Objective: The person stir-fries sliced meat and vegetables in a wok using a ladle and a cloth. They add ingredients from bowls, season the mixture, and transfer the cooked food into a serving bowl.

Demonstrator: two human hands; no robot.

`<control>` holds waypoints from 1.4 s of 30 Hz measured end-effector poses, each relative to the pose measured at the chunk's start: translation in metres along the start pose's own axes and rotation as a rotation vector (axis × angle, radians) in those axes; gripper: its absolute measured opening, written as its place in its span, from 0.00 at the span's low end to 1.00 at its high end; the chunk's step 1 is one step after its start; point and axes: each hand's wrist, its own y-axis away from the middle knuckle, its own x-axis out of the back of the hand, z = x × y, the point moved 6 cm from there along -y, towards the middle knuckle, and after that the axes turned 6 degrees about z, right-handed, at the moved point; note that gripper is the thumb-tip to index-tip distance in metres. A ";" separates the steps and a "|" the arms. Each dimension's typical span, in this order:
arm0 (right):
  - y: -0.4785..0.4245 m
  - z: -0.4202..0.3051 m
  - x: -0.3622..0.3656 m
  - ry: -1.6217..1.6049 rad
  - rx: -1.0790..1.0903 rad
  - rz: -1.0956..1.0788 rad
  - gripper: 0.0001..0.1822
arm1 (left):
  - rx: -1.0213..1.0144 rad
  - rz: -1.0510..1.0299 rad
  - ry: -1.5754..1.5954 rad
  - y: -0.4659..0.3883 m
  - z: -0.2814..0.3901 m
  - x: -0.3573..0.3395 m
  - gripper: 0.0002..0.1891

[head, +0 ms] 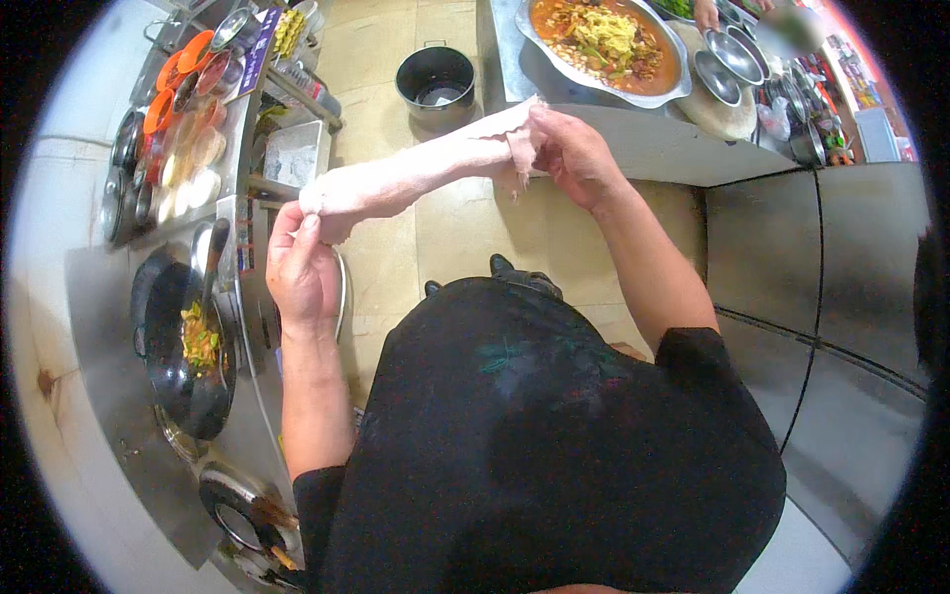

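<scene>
A pale, frayed cloth is stretched between my two hands over the kitchen floor. My left hand pinches its lower left end between thumb and fingers. Its other end, bunched and ragged, is gripped by my right hand, which is raised higher, near the counter edge. Beyond the cloth, a dark, empty-looking pot stands on the floor. To the left of my left hand, a black wok on the stove holds some cooked food, with a ladle resting in it.
A large metal dish of stew sits on the steel counter ahead. Another person's hand is near metal bowls at the upper right. Seasoning bowls line the left shelf; steel cabinet doors stand at right.
</scene>
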 end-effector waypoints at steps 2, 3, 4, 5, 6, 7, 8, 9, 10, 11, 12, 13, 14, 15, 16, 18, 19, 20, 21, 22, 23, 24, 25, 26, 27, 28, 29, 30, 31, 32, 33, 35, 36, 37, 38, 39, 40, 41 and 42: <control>-0.006 0.001 -0.001 0.196 0.073 0.069 0.12 | -0.032 -0.010 -0.009 0.002 0.012 -0.003 0.11; -0.014 0.000 0.003 0.305 0.149 0.088 0.13 | -0.061 -0.005 -0.022 0.003 0.020 -0.006 0.11; -0.019 -0.002 0.005 0.413 0.226 0.108 0.13 | -0.088 -0.001 -0.034 0.003 0.027 -0.008 0.10; -0.021 -0.001 0.008 0.362 0.243 0.129 0.13 | -0.115 0.002 -0.047 0.003 0.032 -0.009 0.10; -0.020 -0.006 0.006 0.313 0.258 0.144 0.12 | -0.159 -0.007 -0.035 0.004 0.036 -0.005 0.10; -0.020 -0.012 0.003 0.264 0.272 0.159 0.12 | -0.179 0.012 -0.058 0.004 0.041 -0.003 0.10; -0.019 -0.017 -0.001 0.237 0.271 0.134 0.12 | -0.199 0.030 -0.081 0.003 0.048 -0.002 0.10; -0.016 -0.023 -0.004 0.134 0.218 0.140 0.12 | -0.217 0.047 -0.100 0.003 0.052 -0.001 0.09; -0.011 -0.030 -0.006 0.030 0.166 0.149 0.12 | -0.235 0.133 -0.130 0.003 0.055 0.005 0.09; -0.008 -0.032 -0.006 -0.073 0.113 0.157 0.12 | -0.318 0.149 -0.190 0.002 0.064 0.002 0.10; -0.014 -0.036 -0.006 -0.071 0.116 0.130 0.16 | -0.401 0.164 -0.250 0.000 0.074 -0.005 0.10; -0.015 -0.041 -0.006 -0.087 0.131 0.109 0.17 | -0.484 0.179 -0.309 -0.002 0.082 -0.010 0.11; -0.014 -0.049 -0.008 -0.103 0.145 0.088 0.17 | -0.554 0.136 -0.348 -0.005 0.086 -0.009 0.11; -0.013 -0.057 -0.014 -0.119 0.159 0.062 0.18 | -0.516 0.092 -0.270 -0.008 0.089 -0.012 0.11; -0.013 -0.066 -0.016 -0.157 0.206 -0.008 0.20 | -0.478 0.047 -0.192 -0.010 0.096 -0.018 0.12; -0.004 -0.082 -0.028 0.122 0.345 -0.096 0.23 | -0.412 -0.046 -0.095 -0.011 0.106 -0.025 0.11; 0.002 -0.091 -0.034 0.261 0.413 -0.138 0.24 | -0.456 0.002 -0.124 -0.012 0.114 -0.020 0.11; 0.010 -0.105 -0.037 0.686 0.624 -0.061 0.21 | -0.499 0.049 -0.153 -0.012 0.121 -0.014 0.11; 0.016 -0.113 -0.042 0.839 0.693 -0.037 0.18 | -0.544 0.101 -0.181 -0.011 0.126 -0.009 0.11; 0.022 -0.120 -0.048 0.993 0.763 -0.011 0.17 | -0.555 0.090 -0.153 -0.006 0.130 -0.011 0.10; 0.025 -0.124 -0.052 1.146 0.832 0.017 0.15 | -0.549 0.111 -0.147 -0.013 0.129 -0.007 0.10; 0.014 -0.122 -0.043 1.131 0.781 0.060 0.15 | -0.529 0.129 -0.148 -0.016 0.128 -0.003 0.10; 0.009 -0.131 -0.044 1.129 0.812 0.062 0.13 | -0.527 0.139 -0.141 -0.026 0.131 -0.004 0.10; 0.016 -0.137 -0.042 1.040 1.017 0.121 0.12 | -0.544 0.096 -0.189 -0.018 0.132 -0.012 0.09; 0.027 -0.138 -0.039 0.944 1.205 0.175 0.11 | -0.528 0.113 -0.176 -0.018 0.131 -0.014 0.09; 0.021 -0.140 -0.036 0.838 1.071 0.101 0.12 | -0.513 0.130 -0.164 -0.019 0.130 -0.015 0.10; 0.016 -0.144 -0.035 0.732 0.936 0.028 0.12 | -0.497 0.148 -0.152 -0.021 0.131 -0.017 0.10; 0.012 -0.144 -0.036 0.628 0.802 -0.040 0.13 | -0.470 0.129 -0.147 -0.023 0.130 -0.021 0.09; 0.008 -0.141 -0.034 0.530 0.726 -0.007 0.12 | -0.431 0.152 -0.143 -0.029 0.126 -0.019 0.09; 0.002 -0.134 -0.034 0.432 0.649 0.025 0.12 | -0.392 0.174 -0.140 -0.036 0.119 -0.015 0.09; -0.004 -0.128 -0.033 0.340 0.576 0.062 0.12 | -0.355 0.191 -0.129 -0.047 0.112 -0.011 0.09; -0.015 -0.121 -0.042 0.391 0.629 0.086 0.12 | -0.229 0.304 -0.126 -0.066 0.090 0.012 0.09; -0.028 -0.108 -0.040 0.408 0.612 0.114 0.12 | -0.227 0.346 -0.182 -0.065 0.083 0.008 0.09; -0.035 -0.096 -0.044 0.426 0.592 0.142 0.12 | -0.220 0.388 -0.238 -0.062 0.072 -0.002 0.09; -0.034 -0.082 -0.052 0.472 0.573 0.110 0.12 | -0.244 0.343 -0.326 -0.054 0.060 -0.018 0.09; -0.027 -0.068 -0.069 0.521 0.555 0.077 0.12 | -0.268 0.297 -0.412 -0.048 0.048 -0.034 0.09; -0.014 -0.058 -0.092 0.585 0.586 0.017 0.12 | -0.244 0.175 -0.441 -0.040 0.035 -0.056 0.10; 0.001 -0.048 -0.113 0.651 0.616 -0.043 0.13 | -0.218 0.053 -0.466 -0.029 0.023 -0.076 0.11; 0.009 -0.037 -0.129 0.717 0.709 -0.074 0.13 | -0.142 0.012 -0.307 -0.019 0.015 -0.091 0.13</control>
